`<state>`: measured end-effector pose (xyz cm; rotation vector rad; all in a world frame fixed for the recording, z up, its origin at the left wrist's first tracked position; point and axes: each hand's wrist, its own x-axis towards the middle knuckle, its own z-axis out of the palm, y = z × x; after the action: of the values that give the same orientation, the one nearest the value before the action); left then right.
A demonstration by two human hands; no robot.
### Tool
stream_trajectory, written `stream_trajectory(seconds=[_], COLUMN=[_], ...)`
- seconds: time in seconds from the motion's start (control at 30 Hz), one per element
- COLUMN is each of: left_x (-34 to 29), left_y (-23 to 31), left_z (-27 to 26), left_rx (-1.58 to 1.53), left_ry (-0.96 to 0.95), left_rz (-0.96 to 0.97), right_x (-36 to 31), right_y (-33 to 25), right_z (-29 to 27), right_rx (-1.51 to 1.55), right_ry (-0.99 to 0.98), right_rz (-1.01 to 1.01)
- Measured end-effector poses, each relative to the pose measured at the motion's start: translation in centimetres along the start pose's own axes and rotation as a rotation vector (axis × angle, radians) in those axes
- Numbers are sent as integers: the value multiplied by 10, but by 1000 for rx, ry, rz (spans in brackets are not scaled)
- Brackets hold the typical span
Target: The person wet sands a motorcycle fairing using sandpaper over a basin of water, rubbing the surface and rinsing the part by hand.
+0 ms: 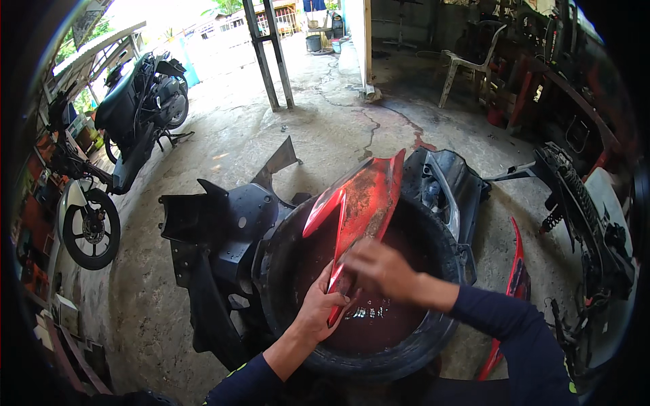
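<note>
A red motorcycle fairing panel [362, 203], smeared with brown dirt, is tilted upright over a round black tub [386, 369]. Reddish-brown water [386, 328] lies in the tub. My left hand [321, 304] is closed around the panel's narrow lower end, thumb on the near side. Against the panel's lower right edge is my right hand [382, 267], bent at the wrist. Motion smears its fingers, and whether they hold anything is hidden.
Black plastic body panels [230, 223] lie left of the tub, and another dark panel [450, 183] sits behind it. Another red panel [518, 271] and a motorcycle part with a spring [569, 203] are at right. A motorcycle [128, 135] stands far left; a chair [470, 64] is behind.
</note>
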<state>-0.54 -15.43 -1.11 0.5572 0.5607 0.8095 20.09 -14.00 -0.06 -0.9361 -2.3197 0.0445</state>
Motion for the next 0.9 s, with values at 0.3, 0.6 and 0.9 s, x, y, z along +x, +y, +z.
stream_trajectory(seconds=[0.3,0.6,0.9], left_x=[-15,-12,-11], left_y=[6,-4,1], left_z=[25,29,36], left_rx=[13,-77,10], left_ry=[-66,67,90], left_rz=[122,105,92], right_x=[11,12,12], right_y=[15,29,30], right_z=[-18,-19,-15], right_rx=[-19,-78,-21], right_ry=[11,-77,76], right_rz=[-62,38,-21])
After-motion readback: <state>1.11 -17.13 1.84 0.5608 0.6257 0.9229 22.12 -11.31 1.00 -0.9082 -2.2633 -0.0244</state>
